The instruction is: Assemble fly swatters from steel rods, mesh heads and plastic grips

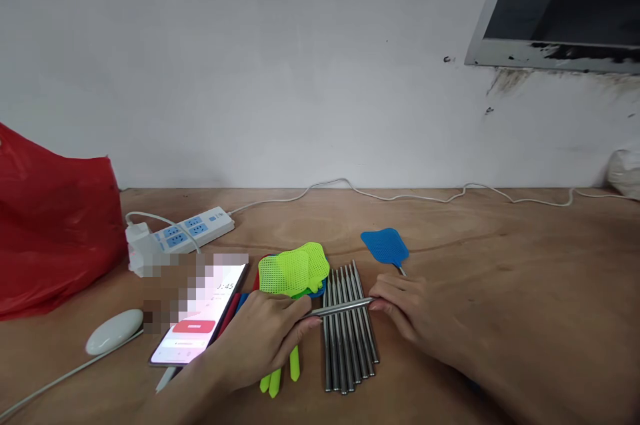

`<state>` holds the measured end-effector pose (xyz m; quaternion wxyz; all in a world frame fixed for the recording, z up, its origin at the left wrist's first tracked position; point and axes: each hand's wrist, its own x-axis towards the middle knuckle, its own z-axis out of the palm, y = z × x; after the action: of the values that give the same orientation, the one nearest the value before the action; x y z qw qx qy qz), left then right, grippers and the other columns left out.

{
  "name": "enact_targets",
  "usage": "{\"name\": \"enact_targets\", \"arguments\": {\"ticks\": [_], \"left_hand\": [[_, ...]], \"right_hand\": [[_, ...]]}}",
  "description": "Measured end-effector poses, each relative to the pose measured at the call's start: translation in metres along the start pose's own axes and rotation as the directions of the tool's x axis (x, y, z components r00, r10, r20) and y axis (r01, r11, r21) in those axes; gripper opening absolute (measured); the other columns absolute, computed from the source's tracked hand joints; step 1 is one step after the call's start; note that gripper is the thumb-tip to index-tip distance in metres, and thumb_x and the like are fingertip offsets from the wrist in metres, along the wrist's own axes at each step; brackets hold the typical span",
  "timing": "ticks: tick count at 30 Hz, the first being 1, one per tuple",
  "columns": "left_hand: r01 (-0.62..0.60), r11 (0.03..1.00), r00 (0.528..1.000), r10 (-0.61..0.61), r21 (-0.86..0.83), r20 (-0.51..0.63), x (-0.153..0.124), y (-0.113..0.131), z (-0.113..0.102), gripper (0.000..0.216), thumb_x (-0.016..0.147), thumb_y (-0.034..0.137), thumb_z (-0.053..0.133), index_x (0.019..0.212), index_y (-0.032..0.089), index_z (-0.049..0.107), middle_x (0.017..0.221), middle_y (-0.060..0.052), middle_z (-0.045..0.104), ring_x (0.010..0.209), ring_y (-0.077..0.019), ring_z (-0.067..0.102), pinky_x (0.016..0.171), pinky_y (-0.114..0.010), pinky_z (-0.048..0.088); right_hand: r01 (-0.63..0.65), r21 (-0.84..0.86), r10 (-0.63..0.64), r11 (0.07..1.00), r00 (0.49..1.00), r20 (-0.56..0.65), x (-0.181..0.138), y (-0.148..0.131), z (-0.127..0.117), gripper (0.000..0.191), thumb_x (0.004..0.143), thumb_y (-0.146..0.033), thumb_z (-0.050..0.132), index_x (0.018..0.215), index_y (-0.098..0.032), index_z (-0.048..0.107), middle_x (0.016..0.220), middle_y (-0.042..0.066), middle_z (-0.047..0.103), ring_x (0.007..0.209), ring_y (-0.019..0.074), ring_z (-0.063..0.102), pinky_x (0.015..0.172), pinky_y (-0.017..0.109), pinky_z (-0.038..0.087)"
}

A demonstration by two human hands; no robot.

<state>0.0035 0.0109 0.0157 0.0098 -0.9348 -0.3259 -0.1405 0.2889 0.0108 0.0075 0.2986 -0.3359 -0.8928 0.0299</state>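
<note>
My left hand [267,328] and my right hand [407,311] each pinch one end of a metal rod [345,307], held almost level. Beneath it, several similar metal rods [349,358] lie side by side on the table, pointing away from me. Just left of these are stacked yellow-green mesh fly swatter heads [285,273], with red and blue edges showing under them. Yellow-green handles [275,382] stick out below my left hand. Beyond my right hand lies a blue fly swatter head [386,246]; its thin metal stem runs behind that hand, which hides the rest.
A lit phone [200,325] lies left of my left hand, partly blurred out. Farther left are a white power strip [200,228], a white mouse-shaped device [115,331] and a red bag [55,225]. A white cable [400,198] runs along the wall.
</note>
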Motion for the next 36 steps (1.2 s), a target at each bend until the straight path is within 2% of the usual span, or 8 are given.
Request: {"name": "enact_targets", "arguments": {"ticks": [7,11,17,21,24,27,32,36], "left_hand": [[0.065,0.997,0.998,-0.066,-0.038,-0.025,0.000,0.007,-0.002,0.040,0.107,0.033,0.024,0.076,0.021,0.047,0.061,0.001,0.059,0.050,-0.0177,0.056,0.051,-0.028,0.030],[0.077,0.996,0.996,-0.078,-0.037,-0.034,-0.003,0.006,0.000,0.040,0.107,0.032,0.023,0.078,0.021,0.049,0.062,0.000,0.060,0.052,-0.0177,0.057,0.052,-0.028,0.033],[0.165,0.985,0.986,-0.167,-0.039,-0.031,-0.007,0.001,0.005,0.039,0.106,0.034,0.023,0.080,0.021,0.049,0.060,0.001,0.059,0.052,-0.0188,0.060,0.052,-0.028,0.033],[0.218,0.973,0.974,-0.222,-0.073,-0.039,-0.006,0.002,0.005,0.038,0.106,0.035,0.025,0.078,0.022,0.047,0.059,0.001,0.058,0.051,-0.0187,0.060,0.051,-0.028,0.033],[0.229,0.970,0.970,-0.234,-0.078,-0.061,-0.005,0.003,0.006,0.037,0.105,0.035,0.026,0.079,0.022,0.048,0.059,0.002,0.059,0.050,-0.0185,0.060,0.050,-0.028,0.032],[0.268,0.959,0.960,-0.273,-0.092,-0.058,-0.004,0.003,0.009,0.037,0.105,0.034,0.027,0.077,0.022,0.048,0.057,0.002,0.058,0.049,-0.0188,0.060,0.048,-0.028,0.030],[0.300,0.950,0.949,-0.306,-0.088,-0.072,-0.006,0.004,0.012,0.036,0.104,0.034,0.029,0.076,0.022,0.048,0.053,0.002,0.057,0.045,-0.0195,0.059,0.046,-0.027,0.029],[0.276,0.958,0.952,-0.284,-0.077,-0.114,-0.006,0.006,0.015,0.036,0.104,0.033,0.029,0.076,0.023,0.048,0.053,0.002,0.058,0.046,-0.0189,0.060,0.045,-0.026,0.028]], "right_hand": [[-0.140,0.213,0.176,0.967,0.971,-0.163,-0.007,0.011,-0.002,0.033,0.101,-0.034,0.044,0.078,-0.019,0.062,0.065,0.001,0.058,0.057,0.0141,0.050,0.053,0.027,0.035],[-0.277,0.338,0.358,0.900,0.910,-0.207,-0.007,0.013,0.001,0.034,0.095,-0.042,0.055,0.072,-0.020,0.066,0.059,-0.001,0.055,0.053,0.0133,0.047,0.051,0.027,0.035],[-0.440,0.744,0.722,0.502,0.687,-0.081,-0.002,0.020,0.006,0.035,0.072,-0.053,0.078,0.076,-0.019,0.073,0.062,0.002,0.066,0.054,0.0152,0.055,0.047,0.026,0.042],[-0.409,0.868,0.814,0.280,0.581,0.012,-0.002,0.018,0.011,0.035,0.064,-0.047,0.086,0.081,-0.018,0.076,0.070,0.006,0.073,0.065,0.0197,0.065,0.048,0.025,0.045],[-0.385,0.904,0.850,0.186,0.525,0.049,-0.003,0.013,0.014,0.034,0.061,-0.044,0.089,0.081,-0.017,0.078,0.076,0.008,0.076,0.072,0.0218,0.068,0.051,0.025,0.048],[-0.361,0.919,0.835,0.161,0.546,0.068,-0.004,0.008,0.014,0.040,0.066,-0.045,0.086,0.095,-0.018,0.079,0.081,0.009,0.077,0.063,0.0177,0.065,0.049,0.025,0.046],[-0.428,0.887,0.764,0.176,0.627,0.152,-0.008,0.001,0.013,0.055,0.078,-0.044,0.075,0.124,-0.015,0.070,0.049,-0.001,0.064,0.043,0.0115,0.047,0.046,0.025,0.038],[-0.493,0.835,0.685,0.245,0.698,0.211,-0.010,-0.005,0.016,0.054,0.082,-0.039,0.068,0.130,-0.014,0.065,0.040,-0.005,0.057,0.038,0.0110,0.045,0.049,0.026,0.037]]}}
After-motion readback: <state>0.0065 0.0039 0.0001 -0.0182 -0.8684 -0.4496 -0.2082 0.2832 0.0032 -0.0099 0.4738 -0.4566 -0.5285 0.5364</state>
